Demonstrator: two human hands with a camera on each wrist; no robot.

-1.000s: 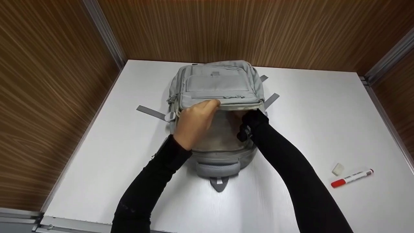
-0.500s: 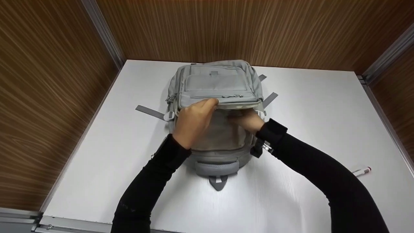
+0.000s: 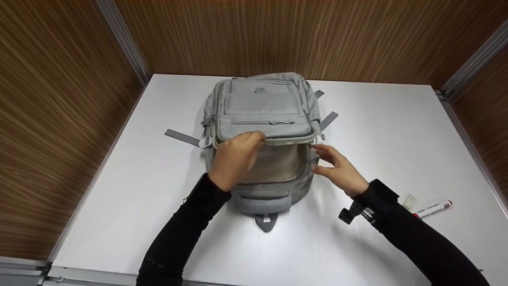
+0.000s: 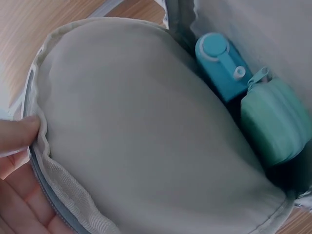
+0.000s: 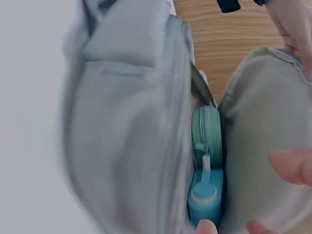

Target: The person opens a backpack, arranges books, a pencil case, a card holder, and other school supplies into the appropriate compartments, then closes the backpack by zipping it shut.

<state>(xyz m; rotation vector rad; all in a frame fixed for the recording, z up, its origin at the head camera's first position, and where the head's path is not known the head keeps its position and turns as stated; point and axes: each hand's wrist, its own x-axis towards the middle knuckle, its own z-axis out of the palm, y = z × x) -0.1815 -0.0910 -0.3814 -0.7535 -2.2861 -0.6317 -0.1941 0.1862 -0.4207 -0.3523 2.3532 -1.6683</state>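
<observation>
1. Left hand (image 3: pixel 236 159), at 7 o'clock on the bag (image 3: pixel 260 105): the edge of the flap (image 4: pixel 141 126) is pinched between thumb and fingers. Right hand (image 3: pixel 339 169), at 4 o'clock: nothing is held; thumb and fingers are parted beside the rim of the mouth, and whether the rim is touched cannot be told.
2. The bag is laid near the middle of the bench (image 3: pixel 99 222), its mouth turned to 6 o'clock and held gaping by the raised flap.
3. Inside, a blue bottle (image 4: pixel 222 66) and a green pouch (image 4: pixel 275 119) are seen side by side.
4. Soft, limp cloth is suggested by the bag; without support, sagging of the flap can be expected. It is best held by its firmer zip edge, near 6 o'clock.
5. For lifting, the padded handle (image 3: pixel 264 203) at 6 o'clock is judged suitable; moderate weight may be expected.
6. The bottle is judged hard and smooth, best grasped round its body; the pouch, softer, could be pinched.
</observation>
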